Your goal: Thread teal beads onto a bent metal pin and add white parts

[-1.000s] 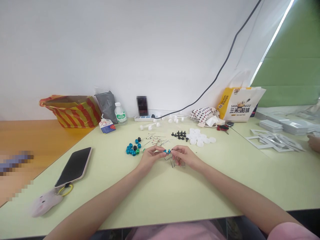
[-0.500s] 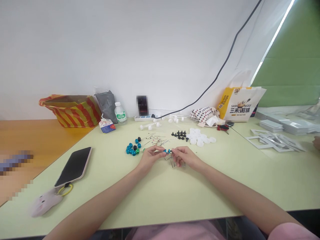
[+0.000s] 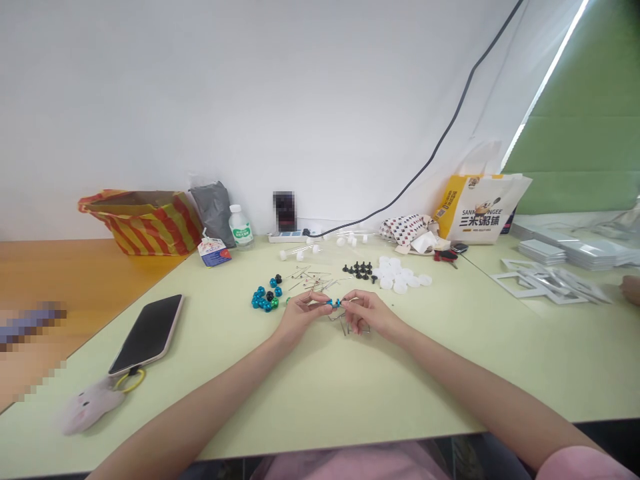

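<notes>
Between my hands, above the table, is a small shiny blue part (image 3: pixel 334 303). My left hand (image 3: pixel 300 316) comes in from the left, its thumb and fingers pinching the part's left end. From the other side, my right hand (image 3: pixel 371 312) has thumb and forefinger closed at the right end; its remaining fingers are curled. Thin bent metal wires (image 3: pixel 345 325) show below the right fingers; whether the hand grips them I cannot tell. Left of my left hand lie several blue, black and green round pieces (image 3: pixel 265 299). Thin metal pins (image 3: pixel 313 277) are scattered just behind the hands.
Black screw-like pieces (image 3: pixel 361 269) and white discs (image 3: pixel 399 275) lie behind my right hand. A phone (image 3: pixel 149 333) with a plush charm (image 3: pixel 93 405) is at left. White frames (image 3: pixel 550 281) lie right, near another person's hand (image 3: pixel 631 289). A bottle (image 3: pixel 241 228) stands at back.
My right fingers have shifted slightly at the blue part's right end. The other person's hand at the right edge has come a little further into view.
</notes>
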`<action>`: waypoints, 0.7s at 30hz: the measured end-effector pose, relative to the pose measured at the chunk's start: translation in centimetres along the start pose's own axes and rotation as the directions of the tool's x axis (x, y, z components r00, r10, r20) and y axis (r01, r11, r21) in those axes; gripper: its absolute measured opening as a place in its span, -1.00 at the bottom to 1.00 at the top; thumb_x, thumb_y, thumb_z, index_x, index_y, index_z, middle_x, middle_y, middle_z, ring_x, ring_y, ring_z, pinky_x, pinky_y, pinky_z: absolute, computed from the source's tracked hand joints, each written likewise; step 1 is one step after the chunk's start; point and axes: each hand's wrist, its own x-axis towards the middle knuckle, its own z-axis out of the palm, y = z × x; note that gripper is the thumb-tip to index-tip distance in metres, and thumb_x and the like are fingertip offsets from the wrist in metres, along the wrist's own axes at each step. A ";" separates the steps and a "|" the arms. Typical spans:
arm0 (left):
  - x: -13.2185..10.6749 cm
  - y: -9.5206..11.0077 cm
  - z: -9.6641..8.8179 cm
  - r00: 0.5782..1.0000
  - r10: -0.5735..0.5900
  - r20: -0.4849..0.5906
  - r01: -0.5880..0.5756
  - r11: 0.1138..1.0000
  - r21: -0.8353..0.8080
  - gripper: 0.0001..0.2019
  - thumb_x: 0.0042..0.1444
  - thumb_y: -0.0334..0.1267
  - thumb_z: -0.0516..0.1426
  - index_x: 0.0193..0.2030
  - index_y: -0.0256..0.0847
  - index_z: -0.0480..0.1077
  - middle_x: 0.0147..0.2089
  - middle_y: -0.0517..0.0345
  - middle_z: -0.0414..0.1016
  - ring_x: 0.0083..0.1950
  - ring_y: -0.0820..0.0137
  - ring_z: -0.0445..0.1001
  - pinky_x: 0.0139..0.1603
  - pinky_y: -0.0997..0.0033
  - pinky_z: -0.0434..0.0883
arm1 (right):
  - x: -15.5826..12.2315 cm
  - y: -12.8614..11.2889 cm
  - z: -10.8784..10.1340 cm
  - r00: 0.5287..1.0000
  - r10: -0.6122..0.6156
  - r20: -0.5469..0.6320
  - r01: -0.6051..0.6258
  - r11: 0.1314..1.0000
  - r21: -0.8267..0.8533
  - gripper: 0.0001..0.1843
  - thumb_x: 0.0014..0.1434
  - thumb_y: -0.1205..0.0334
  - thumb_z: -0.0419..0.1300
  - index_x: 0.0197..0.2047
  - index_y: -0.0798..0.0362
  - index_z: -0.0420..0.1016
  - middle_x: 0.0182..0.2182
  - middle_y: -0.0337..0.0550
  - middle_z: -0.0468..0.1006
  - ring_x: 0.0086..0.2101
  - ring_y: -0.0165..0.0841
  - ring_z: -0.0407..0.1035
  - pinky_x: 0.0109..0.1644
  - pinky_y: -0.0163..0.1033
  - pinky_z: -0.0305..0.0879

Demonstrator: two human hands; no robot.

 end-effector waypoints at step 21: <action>0.1 -0.1 -0.1 1.000 -0.002 0.000 0.002 1.000 -0.005 -0.77 -0.25 -0.30 0.35 -0.42 -0.27 0.44 -0.24 0.14 0.43 -0.26 0.38 0.46 -0.08 0.25 0.43 | -0.1 -0.2 0.2 0.997 0.072 -0.005 -0.072 0.997 -0.001 -0.50 -0.01 -0.21 0.15 -0.41 0.14 0.37 -0.61 -0.25 0.41 -0.68 -0.51 0.30 -0.61 -0.41 0.18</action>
